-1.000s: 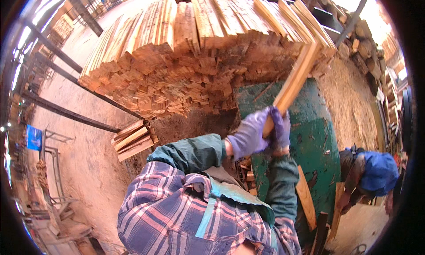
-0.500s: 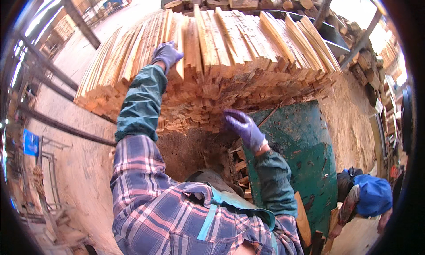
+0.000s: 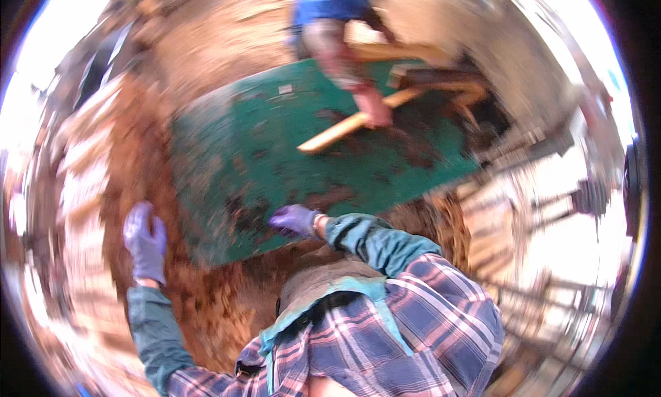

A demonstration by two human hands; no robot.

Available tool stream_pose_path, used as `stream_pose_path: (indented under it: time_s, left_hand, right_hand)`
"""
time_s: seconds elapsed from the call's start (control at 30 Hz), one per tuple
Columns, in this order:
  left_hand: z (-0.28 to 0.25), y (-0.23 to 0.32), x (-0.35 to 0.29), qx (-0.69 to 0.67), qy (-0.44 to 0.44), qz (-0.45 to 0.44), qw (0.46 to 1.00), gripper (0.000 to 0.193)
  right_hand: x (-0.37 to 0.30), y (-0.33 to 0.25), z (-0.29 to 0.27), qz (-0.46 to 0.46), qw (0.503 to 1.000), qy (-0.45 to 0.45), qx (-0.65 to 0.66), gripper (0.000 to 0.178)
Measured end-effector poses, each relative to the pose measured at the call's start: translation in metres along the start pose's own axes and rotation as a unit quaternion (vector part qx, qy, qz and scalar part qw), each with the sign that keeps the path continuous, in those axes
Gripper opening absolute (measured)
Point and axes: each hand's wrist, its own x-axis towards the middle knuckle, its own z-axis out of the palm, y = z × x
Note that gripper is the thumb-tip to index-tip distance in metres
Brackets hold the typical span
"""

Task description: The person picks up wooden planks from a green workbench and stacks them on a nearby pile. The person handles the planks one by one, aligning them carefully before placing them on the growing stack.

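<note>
My left hand [image 3: 146,244], in a pale purple glove, is open with its fingers apart, beside the stack of wooden boards [image 3: 88,176] at the left. It holds nothing. In a matching glove, my right hand [image 3: 295,220] hovers at the near edge of a scuffed green tabletop [image 3: 241,149]. Its fingers are loosely bent and apart from the thumb, with nothing visible in them. Across the tabletop, a co-worker's hand [image 3: 374,108] grips a narrow wooden strip [image 3: 334,134], lying aslant above the green surface. Motion blurs much of the view.
The co-worker, in blue [image 3: 330,1], leans in from the far side. More wood pieces [image 3: 441,80] lie at the tabletop's far right corner. Blurred stacked wood [image 3: 447,225] stands to the right. Sawdust-coloured ground [image 3: 227,25] shows beyond the tabletop.
My view has swung right, from the board stack to the green tabletop. My left hand has come off the board tops. The co-worker's hand with the wooden strip is now over the tabletop.
</note>
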Motion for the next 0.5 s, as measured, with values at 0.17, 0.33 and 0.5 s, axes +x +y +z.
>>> stream_pose_path:
  time_s: [0.17, 0.33, 0.5]
  left_hand:
    - [0.161, 0.221, 0.087, -0.245, -0.171, 0.147, 0.943, 0.031]
    - [0.238, 0.425, 0.145, -0.330, -0.234, 0.271, 0.873, 0.039]
    - [0.313, 0.564, 0.250, -0.189, -0.251, 0.324, 0.892, 0.086]
  right_hand:
    - [-0.065, 0.070, -0.093, -0.047, 0.911, 0.022, 0.408, 0.037]
    - [-0.158, 0.150, -0.203, -0.084, 0.834, 0.200, 0.508, 0.034]
    - [-0.229, 0.188, -0.297, -0.076, 0.763, 0.345, 0.541, 0.036]
